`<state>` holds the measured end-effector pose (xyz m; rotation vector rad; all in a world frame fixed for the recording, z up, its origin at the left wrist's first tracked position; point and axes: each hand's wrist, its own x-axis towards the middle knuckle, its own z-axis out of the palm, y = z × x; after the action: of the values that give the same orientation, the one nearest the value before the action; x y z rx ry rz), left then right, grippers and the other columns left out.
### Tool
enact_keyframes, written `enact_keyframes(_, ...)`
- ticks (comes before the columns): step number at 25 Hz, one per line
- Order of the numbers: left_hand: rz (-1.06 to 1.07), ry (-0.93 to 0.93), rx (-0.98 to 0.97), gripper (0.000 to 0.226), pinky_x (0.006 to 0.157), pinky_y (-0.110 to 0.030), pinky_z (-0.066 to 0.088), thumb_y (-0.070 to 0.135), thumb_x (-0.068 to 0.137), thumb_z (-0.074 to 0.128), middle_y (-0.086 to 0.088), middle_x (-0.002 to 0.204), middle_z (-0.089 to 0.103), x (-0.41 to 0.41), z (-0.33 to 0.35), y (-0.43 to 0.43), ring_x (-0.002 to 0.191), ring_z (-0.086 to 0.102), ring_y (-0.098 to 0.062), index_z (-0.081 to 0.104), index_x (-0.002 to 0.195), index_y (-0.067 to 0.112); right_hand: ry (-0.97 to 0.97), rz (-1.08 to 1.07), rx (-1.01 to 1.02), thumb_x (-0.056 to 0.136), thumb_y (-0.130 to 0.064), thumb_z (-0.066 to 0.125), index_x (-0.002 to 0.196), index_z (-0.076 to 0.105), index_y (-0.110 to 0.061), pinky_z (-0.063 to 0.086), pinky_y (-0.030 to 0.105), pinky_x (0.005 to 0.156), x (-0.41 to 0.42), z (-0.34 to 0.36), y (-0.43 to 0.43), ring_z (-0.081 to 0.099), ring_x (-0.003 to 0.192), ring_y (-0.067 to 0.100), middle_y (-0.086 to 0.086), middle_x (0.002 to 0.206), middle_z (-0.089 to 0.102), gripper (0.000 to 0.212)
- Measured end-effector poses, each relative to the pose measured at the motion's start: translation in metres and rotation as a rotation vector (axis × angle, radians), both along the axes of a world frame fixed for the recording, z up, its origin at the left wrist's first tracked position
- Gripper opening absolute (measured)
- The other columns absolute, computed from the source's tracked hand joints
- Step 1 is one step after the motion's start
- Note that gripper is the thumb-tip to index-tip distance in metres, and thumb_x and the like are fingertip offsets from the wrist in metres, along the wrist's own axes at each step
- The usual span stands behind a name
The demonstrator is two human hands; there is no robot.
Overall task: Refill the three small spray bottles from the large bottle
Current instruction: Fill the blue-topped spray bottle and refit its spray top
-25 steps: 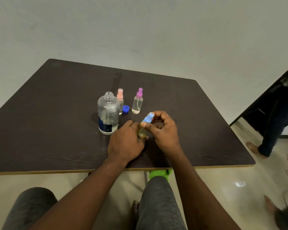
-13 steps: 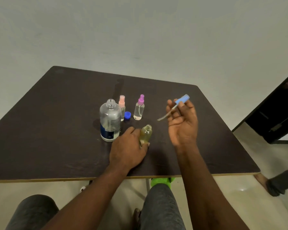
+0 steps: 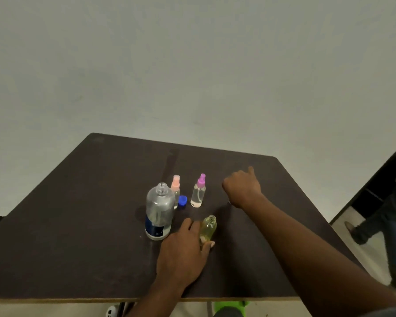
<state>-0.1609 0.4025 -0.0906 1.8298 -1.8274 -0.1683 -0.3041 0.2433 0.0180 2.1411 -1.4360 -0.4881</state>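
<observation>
On the dark bench (image 3: 78, 225), the left hand (image 3: 183, 252) fingers grip an uncapped yellow bottle (image 3: 208, 228); the right hand (image 3: 241, 188) reaches far right, knuckles up, fingers curled, grasp unclear.

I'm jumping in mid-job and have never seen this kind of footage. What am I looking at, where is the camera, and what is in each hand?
There is no machine here: a person works with bare hands, and the single camera sits on their head, looking forward and down. On the dark table stand the large bottle, uncapped, its blue cap beside it, and two small spray bottles, one with a pink top and one with a purple top. The left hand steadies a third small bottle, open and yellowish. The right hand is low over the table, knuckles up; what it holds is hidden.
</observation>
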Motion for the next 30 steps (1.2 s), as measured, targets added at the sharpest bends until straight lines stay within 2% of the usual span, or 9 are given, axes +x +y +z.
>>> enact_keyframes(5,-0.028,0.065,0.018,0.058,0.08,-0.026,0.048,0.071,0.093,0.052,0.014,0.128,0.046,0.002,0.001,-0.003,0.102,0.061,-0.007,0.045,0.138,0.036,0.095,0.031,0.008,0.097,-0.023,0.067,0.129,0.066,-0.021,0.024,0.063,0.118,0.011,-0.002,-0.011,0.059,0.126,0.031,0.008,0.125,0.07,0.032)
enact_keyframes(13,-0.022,0.089,0.029,0.058,0.085,-0.03,0.05,0.071,0.092,0.052,0.014,0.129,0.044,0.002,0.006,-0.003,0.109,0.061,-0.01,0.042,0.139,0.038,0.091,0.038,0.033,0.092,-0.033,0.074,0.128,0.066,-0.022,0.027,0.065,0.116,0.004,0.003,-0.017,0.059,0.123,0.031,0.008,0.12,0.07,0.038)
enact_keyframes(17,-0.022,0.094,0.048,0.061,0.088,-0.031,0.051,0.071,0.091,0.052,0.014,0.133,0.042,0.003,0.006,-0.004,0.113,0.061,-0.012,0.04,0.141,0.038,0.001,0.054,-0.019,0.09,-0.051,0.072,0.137,0.06,-0.028,0.025,0.064,0.115,0.003,0.015,-0.009,0.053,0.131,0.031,0.004,0.135,0.064,0.054)
enact_keyframes(19,-0.024,0.098,0.057,0.061,0.091,-0.032,0.052,0.071,0.091,0.053,0.014,0.136,0.042,0.003,0.005,-0.006,0.115,0.06,-0.012,0.04,0.142,0.038,-0.234,0.155,-0.177,0.091,-0.056,0.068,0.132,0.063,-0.03,0.031,0.057,0.111,-0.002,0.021,0.0,0.055,0.127,0.027,-0.001,0.137,0.062,0.049)
enact_keyframes(22,-0.023,0.103,0.074,0.064,0.094,-0.031,0.05,0.07,0.091,0.056,0.012,0.143,0.04,0.002,0.007,-0.009,0.119,0.059,-0.012,0.039,0.144,0.039,-0.806,0.435,-0.62,0.091,-0.038,0.075,0.106,0.071,-0.026,0.042,0.043,0.088,-0.021,0.013,0.025,0.061,0.1,0.021,-0.005,0.114,0.068,0.02)
enact_keyframes(23,-0.023,0.106,0.082,0.064,0.094,-0.031,0.05,0.07,0.091,0.056,0.013,0.143,0.039,0.001,0.007,-0.01,0.119,0.059,-0.012,0.039,0.144,0.04,-0.978,0.469,-0.67,0.093,-0.036,0.073,0.102,0.07,-0.026,0.043,0.038,0.082,-0.026,0.005,0.038,0.06,0.095,0.016,-0.007,0.108,0.068,0.014)
enact_keyframes(25,-0.02,0.109,0.086,0.061,0.092,-0.031,0.051,0.07,0.09,0.057,0.015,0.138,0.041,0.001,0.007,-0.008,0.116,0.06,-0.011,0.041,0.141,0.041,-1.305,0.402,-0.564,0.097,-0.04,0.07,0.096,0.068,-0.029,0.047,0.03,0.074,-0.029,-0.02,0.066,0.061,0.086,0.007,-0.015,0.097,0.067,0.011)
enact_keyframes(27,-0.015,0.109,0.082,0.055,0.088,-0.031,0.052,0.071,0.089,0.056,0.016,0.13,0.044,0.003,0.007,-0.005,0.11,0.06,-0.01,0.044,0.133,0.041,-1.639,0.245,-0.322,0.097,-0.049,0.069,0.094,0.067,-0.036,0.053,0.023,0.067,-0.023,-0.047,0.094,0.067,0.08,0.009,-0.016,0.089,0.069,0.013)
enact_keyframes(30,-0.015,0.091,0.042,0.045,0.082,-0.03,0.054,0.068,0.09,0.056,0.017,0.12,0.048,0.003,0.006,-0.001,0.103,0.061,-0.007,0.047,0.125,0.041,-1.867,0.112,0.041,0.093,-0.043,0.076,0.103,0.069,-0.04,0.055,0.015,0.07,-0.015,-0.085,0.122,0.072,0.086,0.009,-0.013,0.095,0.075,0.013)
